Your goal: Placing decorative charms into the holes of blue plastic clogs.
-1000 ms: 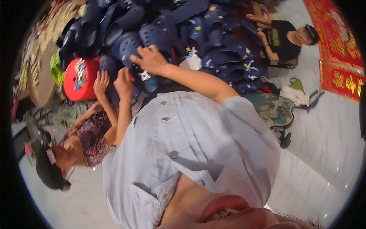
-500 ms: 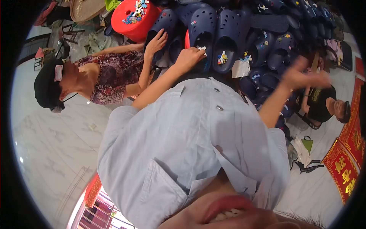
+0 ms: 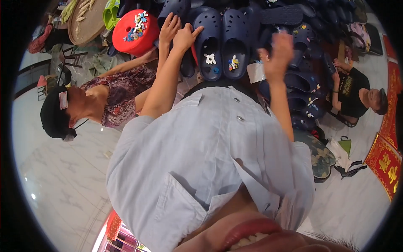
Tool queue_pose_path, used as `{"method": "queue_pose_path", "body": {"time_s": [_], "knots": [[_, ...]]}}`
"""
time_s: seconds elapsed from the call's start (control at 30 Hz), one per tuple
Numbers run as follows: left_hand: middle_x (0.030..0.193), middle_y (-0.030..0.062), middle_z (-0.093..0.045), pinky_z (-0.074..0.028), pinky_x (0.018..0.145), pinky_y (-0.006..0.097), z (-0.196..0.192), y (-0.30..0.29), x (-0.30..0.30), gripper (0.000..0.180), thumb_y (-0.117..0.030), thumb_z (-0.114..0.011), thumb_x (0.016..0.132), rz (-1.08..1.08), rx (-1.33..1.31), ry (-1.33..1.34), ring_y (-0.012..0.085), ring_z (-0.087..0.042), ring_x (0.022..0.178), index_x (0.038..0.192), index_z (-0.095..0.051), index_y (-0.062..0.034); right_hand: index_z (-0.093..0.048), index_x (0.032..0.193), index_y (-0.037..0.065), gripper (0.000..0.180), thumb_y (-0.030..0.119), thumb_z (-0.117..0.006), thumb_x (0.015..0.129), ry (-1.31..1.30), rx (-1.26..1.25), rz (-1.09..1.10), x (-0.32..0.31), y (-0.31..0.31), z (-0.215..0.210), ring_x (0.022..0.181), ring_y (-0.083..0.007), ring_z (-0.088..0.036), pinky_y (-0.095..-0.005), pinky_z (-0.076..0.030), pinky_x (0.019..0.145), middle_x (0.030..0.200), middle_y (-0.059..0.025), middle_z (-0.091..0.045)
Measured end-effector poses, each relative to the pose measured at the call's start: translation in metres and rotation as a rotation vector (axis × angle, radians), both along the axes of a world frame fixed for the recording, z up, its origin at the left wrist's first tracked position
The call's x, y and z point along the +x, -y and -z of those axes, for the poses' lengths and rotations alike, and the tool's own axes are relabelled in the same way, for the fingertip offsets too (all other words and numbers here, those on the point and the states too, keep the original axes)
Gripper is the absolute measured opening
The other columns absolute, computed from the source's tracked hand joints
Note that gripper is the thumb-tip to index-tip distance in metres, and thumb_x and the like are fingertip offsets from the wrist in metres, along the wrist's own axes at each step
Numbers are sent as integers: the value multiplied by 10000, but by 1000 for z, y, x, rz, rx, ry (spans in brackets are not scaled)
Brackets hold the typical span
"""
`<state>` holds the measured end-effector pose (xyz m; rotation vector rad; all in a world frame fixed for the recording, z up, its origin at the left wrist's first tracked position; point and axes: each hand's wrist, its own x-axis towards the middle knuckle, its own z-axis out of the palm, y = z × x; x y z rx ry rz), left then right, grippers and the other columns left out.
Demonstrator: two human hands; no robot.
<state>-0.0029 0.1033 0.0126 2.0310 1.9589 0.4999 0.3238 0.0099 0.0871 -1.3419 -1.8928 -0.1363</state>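
Note:
Two dark navy clogs stand side by side before me. A white charm [image 3: 210, 59] and a small blue charm [image 3: 216, 70] lie in the left clog [image 3: 208, 25]; a yellow-and-white charm [image 3: 234, 63] lies in the right clog [image 3: 235, 25]. My left hand [image 3: 183, 38] is at the left clog's outer edge, one digit stretched toward it; its other fingers are mostly hidden. Right beside it, a co-worker's hand [image 3: 169, 27] rests at another navy clog [image 3: 173, 7]. My right hand [image 3: 278, 59], blurred, is raised right of the pair, fingers apart and holding nothing visible.
A red round stool [image 3: 134, 38] carries several small charms at the left. Many navy clogs crowd the far side and right. A white card [image 3: 257, 73] lies right of the pair. Co-workers sit at the left [image 3: 121, 90] and right [image 3: 355, 95].
My left hand has moved left from the white charm, leaving it in the left clog. My right hand has swung in from the right. The co-worker's hand has shifted up and left.

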Motion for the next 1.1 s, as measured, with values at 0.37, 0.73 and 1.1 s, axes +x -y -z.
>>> {"method": "queue_pose_path", "body": {"time_s": [0.37, 0.73, 1.1], "knots": [[712, 234, -638, -496, 625, 557, -2, 2, 7, 245, -295, -453, 986, 79, 109, -113, 451, -638, 707, 938, -551, -76, -465, 1384, 319, 658, 443, -693, 779, 305, -165, -125, -117, -32, 55, 1221, -263, -460, -521, -310, 999, 1317, -50, -530], [711, 158, -655, -504, 561, 333, -44, 76, 8, 152, -163, -608, 928, 115, 120, 539, 240, -669, 612, 959, -656, -22, -596, 1259, 169, 436, 266, -677, 842, -293, -84, -268, -84, -26, 40, 1095, -251, -543, -401, -382, 944, 1170, -48, -628], [809, 117, -664, -526, 613, 420, -32, 108, 30, 158, -246, -591, 891, 569, 17, -99, 321, -659, 729, 927, -630, -96, -682, 944, 42, 138, 23, -627, 819, -304, -253, -31, -19, 40, 43, 911, -276, -595, -367, -454, 832, 906, -89, -662]]}}
